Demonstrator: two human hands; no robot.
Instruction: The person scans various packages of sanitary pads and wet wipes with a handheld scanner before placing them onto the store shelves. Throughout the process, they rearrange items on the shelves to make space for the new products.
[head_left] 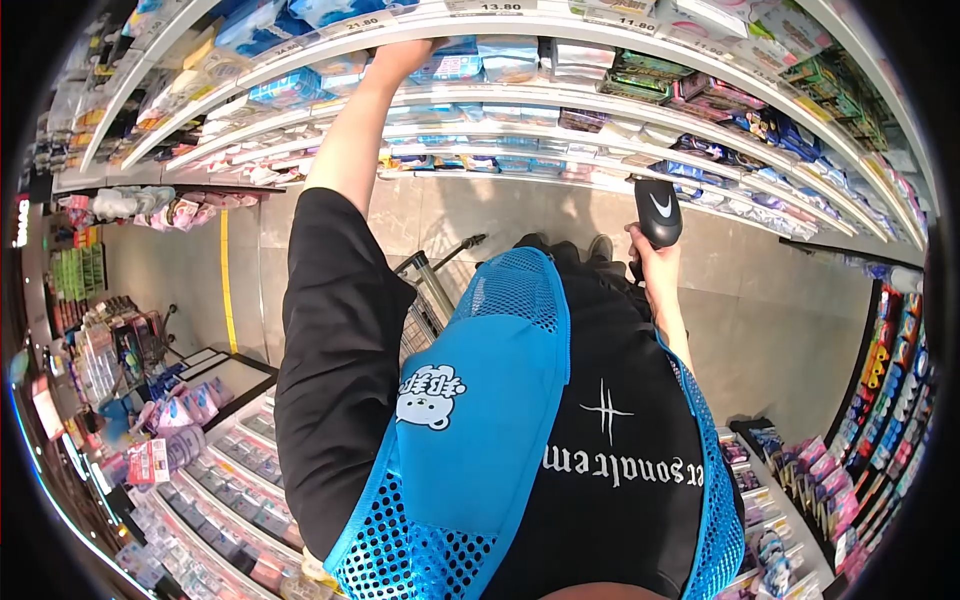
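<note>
My left arm stretches up to the shelf, and my left hand [402, 58] reaches in under the upper shelf edge, beside blue-and-white packages [447, 68]. Its fingers are hidden behind the shelf edge and goods, so what they touch does not show. Lower down on the other side, my right hand [655, 262] is closed round the handle of a black handheld barcode scanner [659, 212]. The scanner's head points toward the lower shelves, over the floor.
Curved-looking shelves with price labels [500, 8] hold many packs in front. A metal wire cart [432, 290] stands at my left side. Display racks of packaged goods [885, 370] stand at right, with more shelves [235, 480] behind me. A yellow line [226, 290] crosses the floor [745, 280].
</note>
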